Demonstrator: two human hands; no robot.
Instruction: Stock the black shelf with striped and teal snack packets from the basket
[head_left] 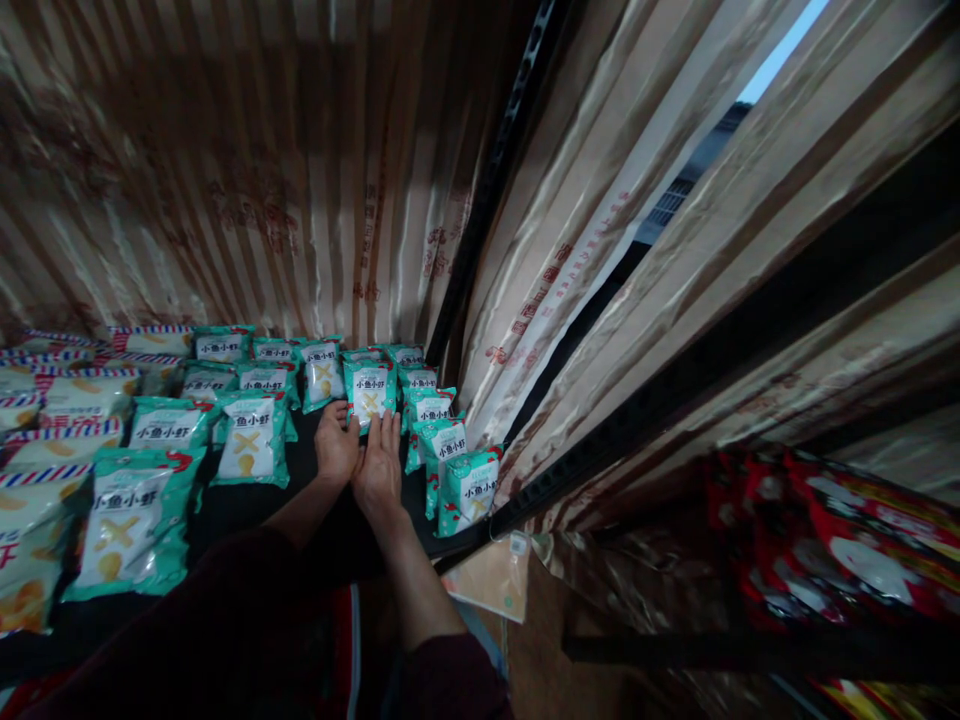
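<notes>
Both my hands reach onto a dark shelf (247,505) stocked with green snack bags. My left hand (335,445) and my right hand (379,465) lie side by side, fingers forward, pressing against the base of an upright green snack bag (369,391). The right hand's fingers are stretched flat against the bag. The left hand's fingers curl at its lower left corner. A row of upright green bags (442,445) stands just right of my hands, and flat green bags (251,440) lie to the left.
Striped red-blue-white snack bags (64,395) fill the shelf's far left. A striped plastic curtain (315,170) hangs behind and to the right. A black slotted upright (495,170) stands at the corner. Red packaged goods (847,540) sit on a lower right shelf.
</notes>
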